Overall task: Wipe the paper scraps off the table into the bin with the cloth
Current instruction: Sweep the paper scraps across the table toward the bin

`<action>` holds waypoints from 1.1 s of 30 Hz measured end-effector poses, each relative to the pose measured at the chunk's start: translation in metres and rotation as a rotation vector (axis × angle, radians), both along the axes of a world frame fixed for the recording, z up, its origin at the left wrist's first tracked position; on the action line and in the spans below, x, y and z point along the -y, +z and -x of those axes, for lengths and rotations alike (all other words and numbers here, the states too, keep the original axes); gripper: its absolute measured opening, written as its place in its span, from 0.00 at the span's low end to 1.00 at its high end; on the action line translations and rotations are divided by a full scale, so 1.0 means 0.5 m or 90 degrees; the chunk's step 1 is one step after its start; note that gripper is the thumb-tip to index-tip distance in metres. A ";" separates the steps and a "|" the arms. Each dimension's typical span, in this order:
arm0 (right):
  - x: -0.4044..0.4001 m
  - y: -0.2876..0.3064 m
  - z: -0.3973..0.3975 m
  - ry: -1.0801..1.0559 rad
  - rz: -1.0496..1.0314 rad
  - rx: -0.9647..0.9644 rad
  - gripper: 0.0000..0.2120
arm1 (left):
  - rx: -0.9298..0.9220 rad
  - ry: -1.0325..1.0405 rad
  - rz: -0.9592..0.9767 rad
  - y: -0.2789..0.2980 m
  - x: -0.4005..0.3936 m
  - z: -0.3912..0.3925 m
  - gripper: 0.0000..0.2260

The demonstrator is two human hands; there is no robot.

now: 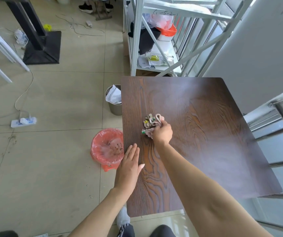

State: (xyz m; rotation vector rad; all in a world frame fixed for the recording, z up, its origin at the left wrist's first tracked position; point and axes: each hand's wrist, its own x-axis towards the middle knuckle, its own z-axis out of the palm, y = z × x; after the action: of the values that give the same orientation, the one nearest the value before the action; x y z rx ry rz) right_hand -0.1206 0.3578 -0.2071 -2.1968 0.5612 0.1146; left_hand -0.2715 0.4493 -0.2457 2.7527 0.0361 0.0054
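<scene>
Dark wood-grain table (197, 134): right hand (162, 132) clenched on bunched pink cloth (152, 128), small paper scraps (148, 120) heaped against it, mid-table. Left hand (128, 166) flat, empty, at edge above red-bagged bin (105, 149). Risk: fast sweep scatters scraps past bin onto floor.

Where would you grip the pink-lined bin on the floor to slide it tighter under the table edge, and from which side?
Probably the rim of the bin on its far-left side, reached from above and from the floor side. It stands upright with its mouth open; the table overhangs its right edge, and the left hand rests flat nearby.
</scene>
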 end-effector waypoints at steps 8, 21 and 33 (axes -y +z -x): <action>0.073 0.008 -0.049 -0.015 0.060 0.094 0.12 | -0.008 0.004 -0.003 0.009 0.004 0.002 0.28; -0.012 0.001 -0.154 0.232 0.104 0.030 0.20 | 0.010 0.049 -0.016 0.004 0.027 -0.001 0.29; -0.019 0.032 -0.179 0.661 0.221 0.090 0.19 | 0.010 0.056 -0.030 0.012 0.028 -0.005 0.31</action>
State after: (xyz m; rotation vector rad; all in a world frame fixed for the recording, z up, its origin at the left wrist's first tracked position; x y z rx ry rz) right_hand -0.0312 0.3673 -0.1910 -2.5902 -0.7314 0.4209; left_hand -0.2690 0.4352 -0.2395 2.7963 0.1544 0.0526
